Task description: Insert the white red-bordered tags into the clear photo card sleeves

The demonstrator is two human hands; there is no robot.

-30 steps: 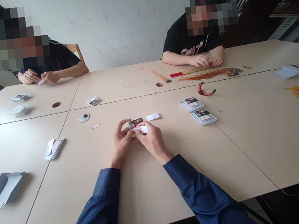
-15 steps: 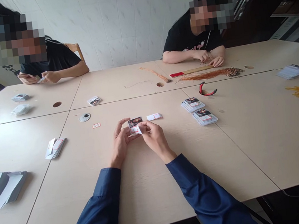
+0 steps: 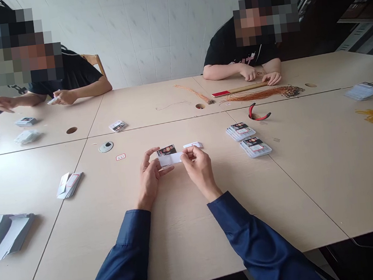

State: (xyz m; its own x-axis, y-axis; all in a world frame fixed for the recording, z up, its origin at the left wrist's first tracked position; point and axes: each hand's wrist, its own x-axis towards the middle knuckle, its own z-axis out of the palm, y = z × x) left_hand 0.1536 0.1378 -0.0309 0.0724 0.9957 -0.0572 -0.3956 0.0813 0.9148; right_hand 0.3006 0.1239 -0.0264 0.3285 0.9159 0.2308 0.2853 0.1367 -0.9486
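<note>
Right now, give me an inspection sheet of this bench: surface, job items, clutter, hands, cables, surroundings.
Surface: pale wood table, several tops pushed together, with round holes.
Job's things: white slip held above the table, black printed card right behind it.
Clutter: card stacks, red-handled pliers, loose label, grey sheets.
Hands: left hand and right hand each pinch an end of the slip.
Cables: thin wire and orange cords on the far side, apart from the hands.
Surroundings: co-worker at far left, another at far right, white tiled wall.
</note>
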